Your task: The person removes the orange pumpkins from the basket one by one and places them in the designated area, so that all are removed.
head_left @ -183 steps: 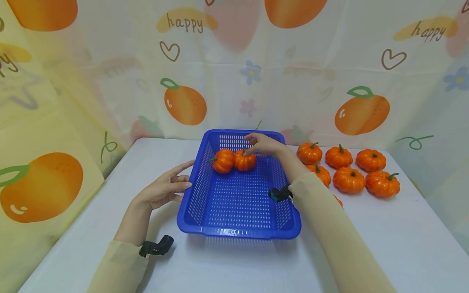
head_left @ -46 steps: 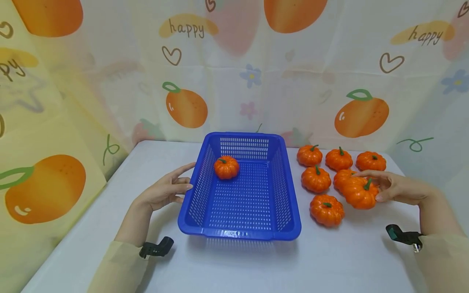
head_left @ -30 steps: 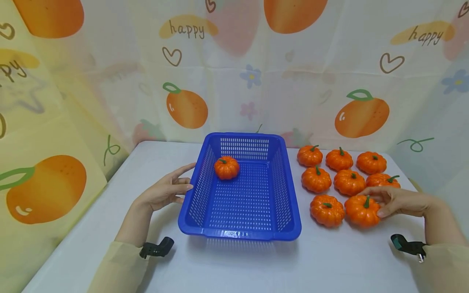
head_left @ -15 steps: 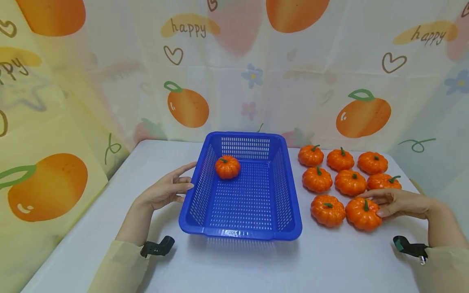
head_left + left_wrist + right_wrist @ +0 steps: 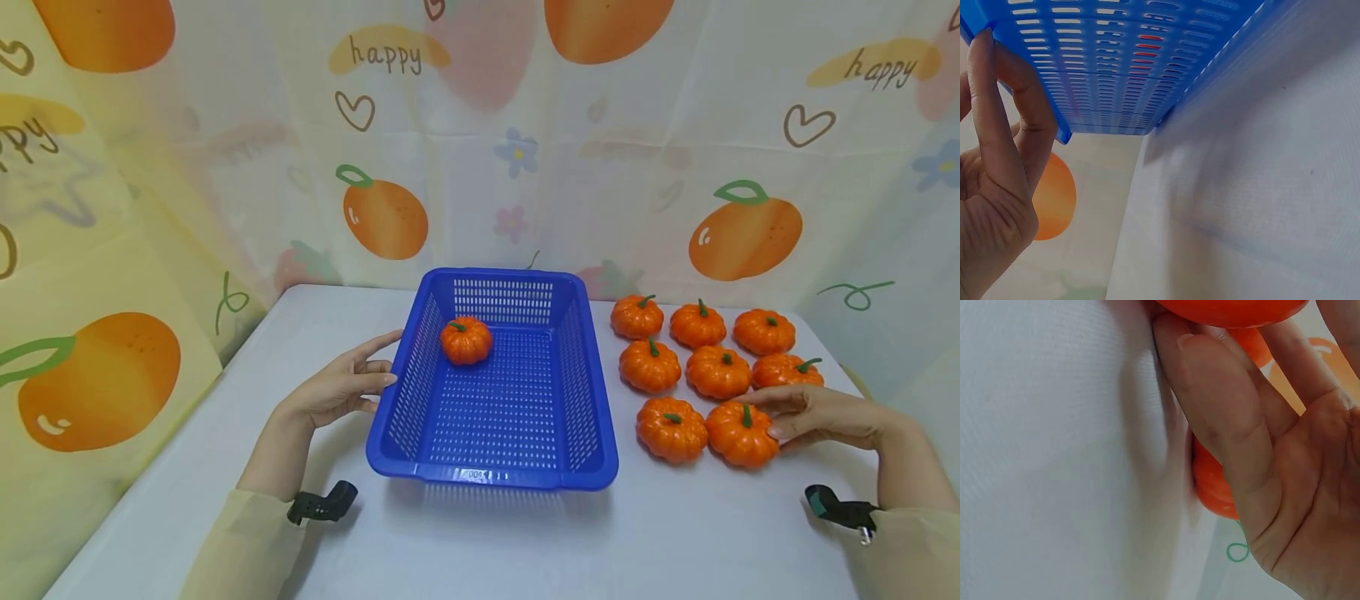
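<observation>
A blue perforated plastic basket (image 5: 491, 477) stands mid-table, with one small orange pumpkin (image 5: 466, 341) with a green stem inside at its far left. My left hand (image 5: 341, 387) touches the basket's left rim with thumb and fingertips; in the left wrist view its fingers (image 5: 1000, 125) reach up under the rim. At the table's right, my right hand (image 5: 832, 417) holds the nearest right pumpkin (image 5: 742, 437) from its right side, thumb in front and fingers behind. The right wrist view shows the thumb (image 5: 1222, 394) at that pumpkin's (image 5: 1235, 309) lower edge.
Several more pumpkins stand in rows right of the basket: a front-row pumpkin (image 5: 672, 429) beside the held one, a middle-row pumpkin (image 5: 717, 373) and a back-row pumpkin (image 5: 697, 326) among them. A fruit-printed cloth (image 5: 570, 192) hangs behind the white table (image 5: 480, 550).
Earlier the basket held two pumpkins, my right hand at one; now it holds one. My right hand has carried a pumpkin right and set it at the front row's end. My left hand has stayed put.
</observation>
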A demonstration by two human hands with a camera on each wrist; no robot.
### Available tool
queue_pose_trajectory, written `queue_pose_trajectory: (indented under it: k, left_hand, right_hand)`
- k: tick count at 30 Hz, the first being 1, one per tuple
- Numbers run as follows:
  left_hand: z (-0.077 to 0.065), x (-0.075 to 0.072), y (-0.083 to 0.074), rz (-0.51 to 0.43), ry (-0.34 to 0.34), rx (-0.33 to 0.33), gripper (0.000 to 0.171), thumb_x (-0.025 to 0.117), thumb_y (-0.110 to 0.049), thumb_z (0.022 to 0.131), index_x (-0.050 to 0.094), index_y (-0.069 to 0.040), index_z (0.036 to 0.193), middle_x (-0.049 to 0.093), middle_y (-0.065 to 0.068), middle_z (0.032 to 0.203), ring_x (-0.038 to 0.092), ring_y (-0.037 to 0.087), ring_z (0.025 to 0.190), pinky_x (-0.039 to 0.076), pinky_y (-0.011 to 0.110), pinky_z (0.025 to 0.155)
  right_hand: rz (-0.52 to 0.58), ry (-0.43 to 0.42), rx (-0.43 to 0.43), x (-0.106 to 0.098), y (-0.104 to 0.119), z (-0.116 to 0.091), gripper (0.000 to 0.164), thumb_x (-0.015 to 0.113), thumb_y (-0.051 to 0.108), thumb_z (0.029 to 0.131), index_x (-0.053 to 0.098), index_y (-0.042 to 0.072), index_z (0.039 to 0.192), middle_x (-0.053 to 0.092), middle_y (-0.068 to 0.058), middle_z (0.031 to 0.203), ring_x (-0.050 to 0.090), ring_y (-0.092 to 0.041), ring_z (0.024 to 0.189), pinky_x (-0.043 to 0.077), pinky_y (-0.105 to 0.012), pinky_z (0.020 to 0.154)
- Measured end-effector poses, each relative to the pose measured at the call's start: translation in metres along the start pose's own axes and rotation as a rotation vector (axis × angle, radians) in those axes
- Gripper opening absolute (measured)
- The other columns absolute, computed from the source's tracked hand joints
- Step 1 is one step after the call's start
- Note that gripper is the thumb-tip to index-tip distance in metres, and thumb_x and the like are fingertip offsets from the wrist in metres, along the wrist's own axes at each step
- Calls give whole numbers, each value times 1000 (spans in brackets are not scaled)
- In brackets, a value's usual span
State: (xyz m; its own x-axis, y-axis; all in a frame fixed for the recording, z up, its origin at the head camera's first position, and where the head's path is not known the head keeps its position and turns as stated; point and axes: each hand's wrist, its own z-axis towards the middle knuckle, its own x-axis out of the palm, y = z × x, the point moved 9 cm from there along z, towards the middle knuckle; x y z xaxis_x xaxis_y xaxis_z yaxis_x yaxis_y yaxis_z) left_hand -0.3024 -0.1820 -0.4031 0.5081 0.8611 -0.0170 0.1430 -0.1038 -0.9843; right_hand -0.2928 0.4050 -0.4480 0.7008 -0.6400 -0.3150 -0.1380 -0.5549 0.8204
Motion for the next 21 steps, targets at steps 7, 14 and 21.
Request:
queue_pose_trajectory:
  k: [7, 14, 21]
  left_hand:
    - [0, 0, 0, 9, -5, -10, 76, 56, -10, 98, 13, -20, 159, 68, 0, 101, 71, 12, 82, 63, 30, 69]
    - [1, 0, 0, 20, -10, -14, 76, 57, -10, 98, 13, -20, 159, 68, 0, 102, 71, 13, 82, 63, 30, 70]
    - [0, 0, -1, 16, -13, -18, 77, 57, -10, 98, 13, -20, 159, 68, 0, 102, 71, 13, 83, 63, 30, 71]
  right_hand:
    - [-43, -27, -36, -4, 7, -5, 42, 55, 13, 98, 57, 23, 139, 58, 37, 122, 62, 6, 108, 60, -26, 87]
    - [-125, -97, -18, -14, 18, -13, 44, 54, 16, 99, 52, 7, 142, 58, 39, 120, 58, 14, 108, 59, -24, 85]
    - [-220, -215, -20, -28, 40, -17, 44, 57, 21, 98, 54, 8, 140, 67, 25, 119, 63, 10, 104, 58, -21, 82]
